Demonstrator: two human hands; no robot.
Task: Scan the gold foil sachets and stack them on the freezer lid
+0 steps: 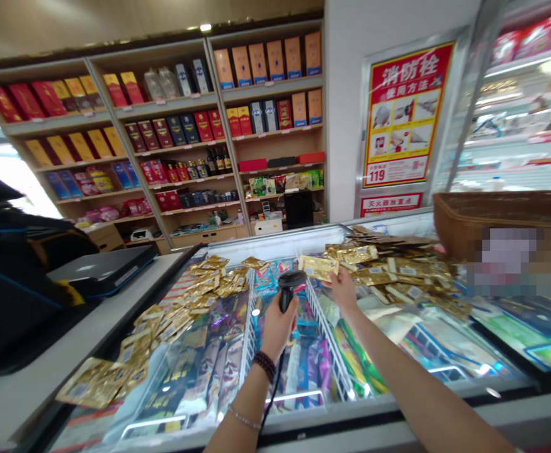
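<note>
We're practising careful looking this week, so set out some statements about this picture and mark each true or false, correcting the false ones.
1. The left hand grips a black scanner. True.
2. The right hand holds a gold packet. True.
3. The dark beaded bracelet is on the right wrist. False: it is on the left wrist.
4. The red-and-yellow poster shows the number 119. True.
5. The brown basket stands left of the black scanner. False: it stands to the right.

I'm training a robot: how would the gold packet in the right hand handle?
The gold foil packet is probably light, held by one end in the right hand; likely fairly stiff, showing little droop; perhaps slippery, given its sheen.
</note>
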